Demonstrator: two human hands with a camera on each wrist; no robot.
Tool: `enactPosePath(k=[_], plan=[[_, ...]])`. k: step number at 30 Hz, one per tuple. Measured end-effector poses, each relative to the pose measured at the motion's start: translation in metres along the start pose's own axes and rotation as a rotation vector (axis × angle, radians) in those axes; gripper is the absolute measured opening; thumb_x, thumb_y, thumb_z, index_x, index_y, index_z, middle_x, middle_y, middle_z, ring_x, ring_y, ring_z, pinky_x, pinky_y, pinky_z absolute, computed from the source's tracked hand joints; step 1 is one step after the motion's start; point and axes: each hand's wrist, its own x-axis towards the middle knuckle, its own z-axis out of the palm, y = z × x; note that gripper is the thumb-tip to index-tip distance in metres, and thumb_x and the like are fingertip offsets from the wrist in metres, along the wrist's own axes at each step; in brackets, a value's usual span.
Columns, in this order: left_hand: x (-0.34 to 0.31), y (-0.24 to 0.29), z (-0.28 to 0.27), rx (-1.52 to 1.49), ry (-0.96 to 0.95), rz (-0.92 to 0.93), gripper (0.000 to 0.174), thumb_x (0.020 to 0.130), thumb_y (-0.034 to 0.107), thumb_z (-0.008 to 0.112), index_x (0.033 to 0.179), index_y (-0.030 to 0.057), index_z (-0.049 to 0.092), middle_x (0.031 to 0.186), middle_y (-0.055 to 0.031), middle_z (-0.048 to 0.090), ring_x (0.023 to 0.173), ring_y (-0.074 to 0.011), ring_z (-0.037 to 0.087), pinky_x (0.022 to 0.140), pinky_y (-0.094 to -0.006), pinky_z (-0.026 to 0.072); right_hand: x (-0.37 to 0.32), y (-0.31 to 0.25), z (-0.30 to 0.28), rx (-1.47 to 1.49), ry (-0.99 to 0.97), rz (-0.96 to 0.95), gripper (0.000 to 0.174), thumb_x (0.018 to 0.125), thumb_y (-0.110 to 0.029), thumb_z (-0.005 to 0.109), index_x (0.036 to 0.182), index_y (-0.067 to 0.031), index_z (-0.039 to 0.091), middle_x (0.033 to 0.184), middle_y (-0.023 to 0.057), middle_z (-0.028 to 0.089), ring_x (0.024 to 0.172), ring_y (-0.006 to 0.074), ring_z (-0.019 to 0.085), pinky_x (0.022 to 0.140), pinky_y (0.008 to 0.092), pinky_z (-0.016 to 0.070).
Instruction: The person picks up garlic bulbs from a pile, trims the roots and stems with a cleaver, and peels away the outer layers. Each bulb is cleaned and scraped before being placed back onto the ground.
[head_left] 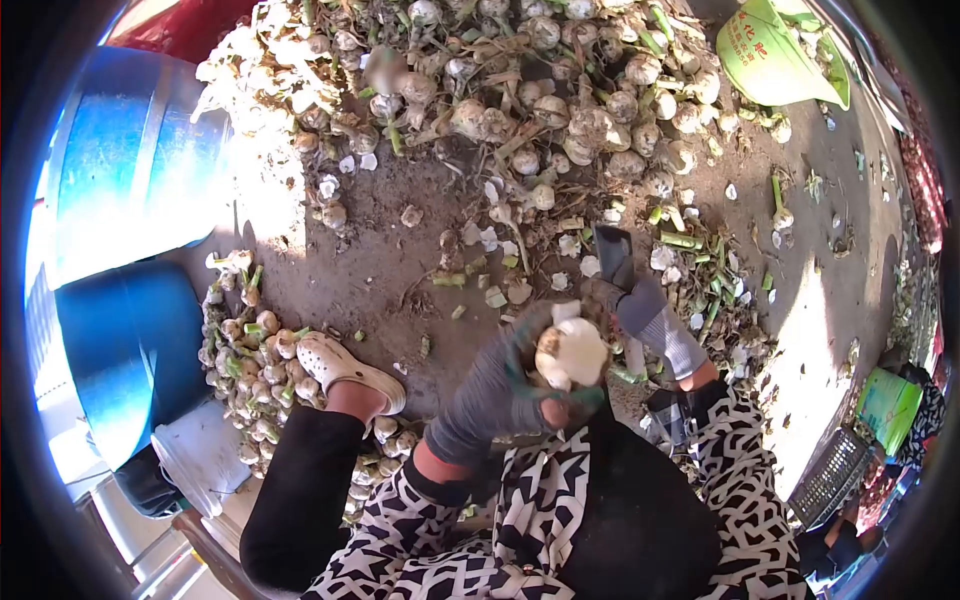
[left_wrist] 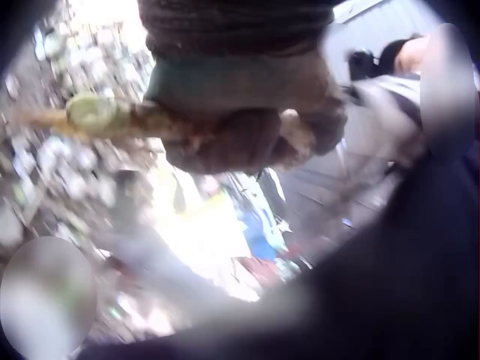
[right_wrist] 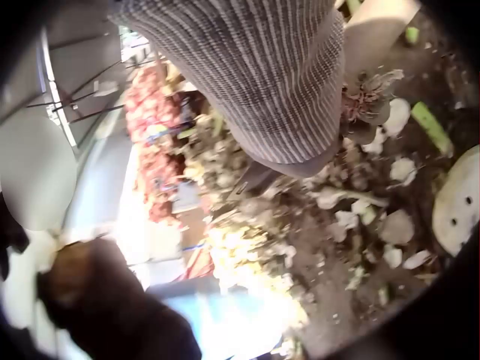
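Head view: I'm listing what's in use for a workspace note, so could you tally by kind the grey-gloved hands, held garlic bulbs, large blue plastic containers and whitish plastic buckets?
Grey-gloved hands: 2
Held round white garlic bulb: 1
Large blue plastic containers: 2
Whitish plastic bucket: 1
Total: 6

Grey gloves [head_left: 468, 408] are worn, the right cuff [right_wrist: 281, 90] ribbed. Sleeves [head_left: 740, 460] show black-and-white geometric print; trousers [head_left: 300, 490] are black, the perforated clog [head_left: 328, 364] cream.

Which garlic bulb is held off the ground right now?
The pale bulb in the left hand; the other visible bulbs lie on the ground.
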Motion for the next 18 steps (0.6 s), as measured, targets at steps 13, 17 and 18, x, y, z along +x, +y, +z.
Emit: enactPosePath(k=[13,17,18], plan=[[-0.001,-0.019,-0.025,0.4,0.06,0.297,0.044,0.073,0.039,0.082,0.096,0.0073,0.062,0.093,-0.0028,0.06,0.088,-0.0134,0.056,0.076,-0.0301,0.0448,-0.027,-0.007,0.011,0.055,-0.07,-0.427,0.023,0.089,-0.024,0.065,0.106,-0.0089,0.067,0.075,0.0096,0.069,0.064,0.0173,0.064,0.06,0.029,0.0497],[-0.048,0.021,-0.041,0.693,0.339,0.307,0.024,0.072,0.013,0.072,0.093,0.0065,0.062,0.09,-0.0046,0.06,0.09,-0.0185,0.059,0.079,-0.0327,0.0468,0.02,0.021,0.023,-0.513,-0.123,-0.266,0.025,0.088,-0.031,0.058,0.109,-0.0179,0.066,0.078,0.0138,0.066,0.076,0.0317,0.066,0.071,0.038,0.0525],[-0.073,0.029,-0.058,0.831,0.563,0.27,0.025,0.067,0.002,0.066,0.092,0.0053,0.062,0.09,-0.0072,0.061,0.093,-0.0228,0.061,0.082,-0.0336,0.0481,0.027,0.025,0.025,-0.644,-0.044,-0.245,0.027,0.089,-0.032,0.056,0.108,-0.0165,0.066,0.08,0.0134,0.067,0.079,0.0323,0.066,0.073,0.0405,0.0523]])
